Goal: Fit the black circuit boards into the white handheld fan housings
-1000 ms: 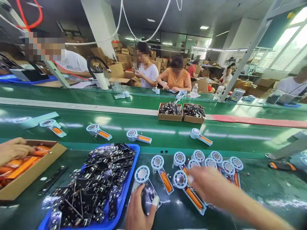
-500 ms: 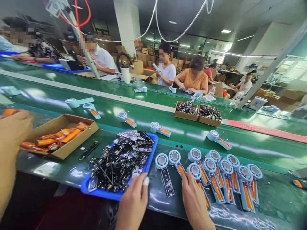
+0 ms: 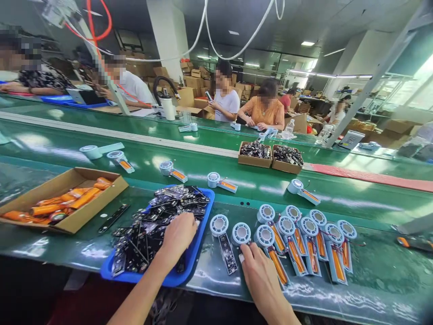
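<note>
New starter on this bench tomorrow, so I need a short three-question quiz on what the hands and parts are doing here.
1. True or false: the left hand is in the blue tray of black boards.
2. What does the right hand touch? A) cardboard box B) a white fan part C) bottle
3. What colour are the cells in the cardboard box?

Key: 1 true; 2 B; 3 orange.

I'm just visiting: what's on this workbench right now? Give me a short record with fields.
Left hand: reaching into the blue tray, on the black circuit boards
Right hand: fingertips at a round-headed white housing
Beside it: row of housings with orange batteries
Left side: cardboard box of orange batteries
Behind: green conveyor belt carrying more housings
</note>
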`<action>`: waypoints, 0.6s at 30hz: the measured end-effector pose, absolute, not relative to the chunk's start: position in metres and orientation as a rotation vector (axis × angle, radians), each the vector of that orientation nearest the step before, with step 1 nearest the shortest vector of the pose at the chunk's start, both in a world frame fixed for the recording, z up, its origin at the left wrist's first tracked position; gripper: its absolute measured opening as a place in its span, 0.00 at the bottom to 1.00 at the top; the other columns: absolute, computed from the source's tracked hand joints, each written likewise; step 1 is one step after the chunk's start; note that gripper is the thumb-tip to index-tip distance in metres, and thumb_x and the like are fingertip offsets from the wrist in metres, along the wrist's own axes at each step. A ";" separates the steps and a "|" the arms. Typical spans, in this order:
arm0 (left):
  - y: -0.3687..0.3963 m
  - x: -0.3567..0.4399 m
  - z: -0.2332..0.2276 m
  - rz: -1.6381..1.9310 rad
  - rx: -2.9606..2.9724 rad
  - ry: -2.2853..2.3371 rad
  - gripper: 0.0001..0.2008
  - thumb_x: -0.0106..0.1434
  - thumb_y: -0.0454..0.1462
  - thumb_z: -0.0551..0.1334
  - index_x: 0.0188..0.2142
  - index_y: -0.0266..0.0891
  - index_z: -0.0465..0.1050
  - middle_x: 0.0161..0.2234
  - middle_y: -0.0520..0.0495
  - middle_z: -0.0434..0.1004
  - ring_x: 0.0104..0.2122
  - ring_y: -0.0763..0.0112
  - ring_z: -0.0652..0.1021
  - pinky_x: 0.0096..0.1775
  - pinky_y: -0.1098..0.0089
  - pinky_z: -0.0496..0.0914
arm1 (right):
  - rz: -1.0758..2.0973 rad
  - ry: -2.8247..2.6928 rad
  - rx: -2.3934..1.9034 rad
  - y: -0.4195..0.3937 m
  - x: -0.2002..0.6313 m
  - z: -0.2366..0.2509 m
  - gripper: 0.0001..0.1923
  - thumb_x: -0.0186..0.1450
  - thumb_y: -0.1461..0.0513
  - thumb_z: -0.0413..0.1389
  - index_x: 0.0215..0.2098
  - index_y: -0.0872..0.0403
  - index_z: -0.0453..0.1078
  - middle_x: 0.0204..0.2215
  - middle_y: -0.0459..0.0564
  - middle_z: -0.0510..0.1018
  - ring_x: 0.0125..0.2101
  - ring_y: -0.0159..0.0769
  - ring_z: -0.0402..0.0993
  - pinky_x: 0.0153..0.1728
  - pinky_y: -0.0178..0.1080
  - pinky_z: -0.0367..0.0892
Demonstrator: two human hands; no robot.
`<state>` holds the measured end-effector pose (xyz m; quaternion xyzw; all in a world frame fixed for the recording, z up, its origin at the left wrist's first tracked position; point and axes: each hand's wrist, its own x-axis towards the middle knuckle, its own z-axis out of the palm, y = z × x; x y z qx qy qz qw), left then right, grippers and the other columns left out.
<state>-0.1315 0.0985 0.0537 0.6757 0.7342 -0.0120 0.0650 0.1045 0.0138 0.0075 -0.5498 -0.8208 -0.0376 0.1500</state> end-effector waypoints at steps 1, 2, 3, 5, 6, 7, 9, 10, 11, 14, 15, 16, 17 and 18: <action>0.099 -0.133 0.054 -0.051 2.028 2.206 0.13 0.68 0.31 0.54 0.33 0.38 0.76 0.39 0.39 0.83 0.40 0.57 0.83 0.38 0.66 0.73 | -0.070 -2.362 -1.580 0.013 0.108 0.009 0.19 0.61 0.75 0.51 0.45 0.50 0.67 0.35 0.48 0.79 0.31 0.39 0.79 0.28 0.34 0.69; 0.099 -0.133 0.054 -0.061 2.022 2.196 0.13 0.68 0.32 0.54 0.33 0.39 0.76 0.39 0.39 0.84 0.40 0.56 0.83 0.38 0.66 0.73 | -0.032 -2.353 -1.580 0.012 0.112 0.010 0.20 0.61 0.75 0.52 0.46 0.50 0.68 0.36 0.48 0.79 0.33 0.39 0.79 0.29 0.34 0.69; 0.099 -0.133 0.054 -0.065 2.020 2.186 0.12 0.68 0.33 0.53 0.34 0.38 0.76 0.40 0.39 0.84 0.41 0.55 0.83 0.38 0.65 0.73 | 0.002 -2.339 -1.582 0.011 0.115 0.011 0.20 0.62 0.74 0.53 0.48 0.50 0.68 0.38 0.49 0.78 0.34 0.39 0.79 0.31 0.35 0.70; 0.100 -0.128 0.053 -0.070 2.026 2.175 0.13 0.69 0.33 0.51 0.40 0.35 0.75 0.41 0.35 0.83 0.42 0.51 0.83 0.39 0.62 0.73 | 0.025 -2.333 -1.588 0.009 0.117 0.013 0.21 0.63 0.73 0.54 0.51 0.50 0.68 0.40 0.50 0.78 0.35 0.40 0.79 0.31 0.36 0.70; 0.101 -0.125 0.053 -0.075 2.027 2.176 0.13 0.70 0.32 0.50 0.42 0.33 0.74 0.42 0.32 0.83 0.43 0.49 0.83 0.39 0.61 0.73 | 0.009 -2.345 -1.590 0.009 0.116 0.012 0.21 0.63 0.73 0.55 0.51 0.51 0.68 0.40 0.51 0.77 0.34 0.41 0.78 0.31 0.37 0.69; 0.102 -0.122 0.051 -0.082 2.025 2.182 0.14 0.69 0.31 0.50 0.44 0.31 0.74 0.42 0.29 0.83 0.43 0.47 0.83 0.39 0.60 0.72 | -0.022 -2.363 -1.594 0.009 0.113 0.012 0.21 0.62 0.73 0.55 0.51 0.51 0.69 0.39 0.51 0.76 0.33 0.41 0.78 0.29 0.37 0.68; 0.104 -0.120 0.049 -0.092 2.015 2.193 0.14 0.68 0.29 0.50 0.45 0.29 0.73 0.41 0.26 0.83 0.43 0.45 0.83 0.38 0.59 0.72 | -0.099 -2.394 -1.606 0.011 0.107 0.010 0.21 0.60 0.75 0.56 0.48 0.52 0.69 0.36 0.51 0.74 0.32 0.42 0.76 0.28 0.37 0.66; 0.104 -0.121 0.048 -0.089 2.010 2.196 0.13 0.67 0.29 0.51 0.44 0.29 0.73 0.41 0.26 0.83 0.42 0.45 0.84 0.38 0.60 0.72 | -0.138 -2.401 -1.604 0.012 0.103 0.008 0.21 0.59 0.76 0.56 0.47 0.51 0.69 0.35 0.50 0.73 0.31 0.42 0.75 0.27 0.37 0.65; 0.105 -0.123 0.047 -0.079 2.008 2.195 0.12 0.67 0.29 0.53 0.44 0.30 0.73 0.41 0.28 0.83 0.42 0.47 0.84 0.37 0.61 0.72 | -0.176 -2.405 -1.588 0.013 0.101 0.007 0.21 0.59 0.77 0.56 0.45 0.51 0.69 0.35 0.50 0.73 0.31 0.42 0.74 0.27 0.37 0.64; 0.101 -0.137 0.047 -0.025 2.008 2.179 0.10 0.65 0.30 0.57 0.43 0.36 0.74 0.38 0.38 0.85 0.39 0.56 0.84 0.36 0.67 0.71 | -0.279 -2.410 -1.501 0.014 0.101 0.002 0.18 0.61 0.76 0.55 0.43 0.50 0.68 0.34 0.50 0.72 0.30 0.42 0.72 0.28 0.38 0.65; 0.099 -0.143 0.049 -0.002 2.012 2.174 0.09 0.65 0.31 0.57 0.43 0.38 0.74 0.36 0.42 0.85 0.38 0.59 0.84 0.35 0.69 0.70 | -0.310 -2.410 -1.485 0.014 0.103 0.001 0.17 0.63 0.76 0.54 0.43 0.50 0.68 0.34 0.50 0.72 0.30 0.42 0.72 0.28 0.38 0.65; 0.097 -0.147 0.050 0.025 2.021 2.173 0.09 0.66 0.31 0.57 0.42 0.39 0.74 0.35 0.45 0.84 0.37 0.61 0.83 0.35 0.70 0.70 | -0.333 -2.420 -1.481 0.014 0.104 0.000 0.17 0.63 0.76 0.53 0.43 0.50 0.68 0.34 0.51 0.73 0.30 0.41 0.72 0.28 0.38 0.65; 0.096 -0.150 0.052 0.056 2.038 2.176 0.10 0.67 0.31 0.55 0.43 0.40 0.74 0.36 0.45 0.84 0.38 0.61 0.83 0.36 0.69 0.70 | -0.348 -2.438 -1.478 0.014 0.106 -0.002 0.17 0.63 0.76 0.53 0.44 0.50 0.68 0.34 0.51 0.73 0.30 0.41 0.72 0.29 0.39 0.66; 0.096 -0.152 0.054 0.091 2.065 2.182 0.12 0.69 0.32 0.53 0.44 0.40 0.74 0.39 0.44 0.83 0.39 0.61 0.82 0.38 0.69 0.71 | -0.353 -2.462 -1.473 0.015 0.107 -0.003 0.17 0.63 0.76 0.53 0.43 0.50 0.68 0.34 0.51 0.73 0.30 0.41 0.72 0.29 0.39 0.66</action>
